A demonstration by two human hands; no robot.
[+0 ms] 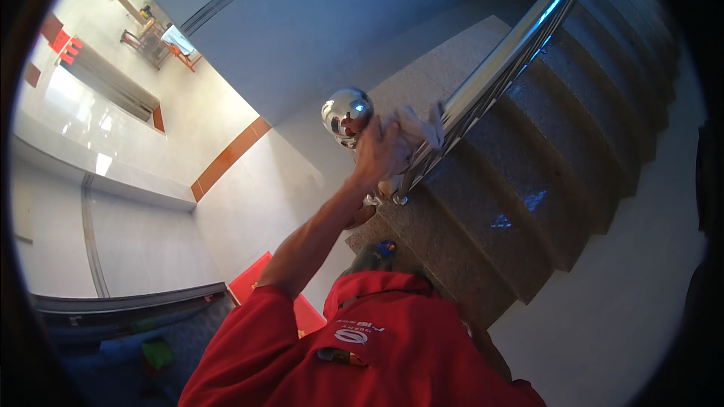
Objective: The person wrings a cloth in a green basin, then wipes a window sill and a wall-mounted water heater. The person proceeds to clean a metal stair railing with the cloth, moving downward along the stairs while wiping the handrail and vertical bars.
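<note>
My left hand (380,150) reaches up to the top of the stair railing, beside a polished metal ball finial (347,113). It is closed on a pale cloth (418,126), blurred by motion, which lies against the lower end of the shiny metal handrail (481,76). How the fingers sit under the cloth is partly hidden. My right arm hangs in shadow at the lower right of the red shirt, and its hand is out of view. Railing post bases stand on the stone steps below my left hand.
Brown stone stairs (509,181) curve up to the right beside the railing. A foot in a blue sandal (387,247) rests on a lower step. A red mat (308,314) lies at lower left. A table and chairs (182,56) stand in the far room.
</note>
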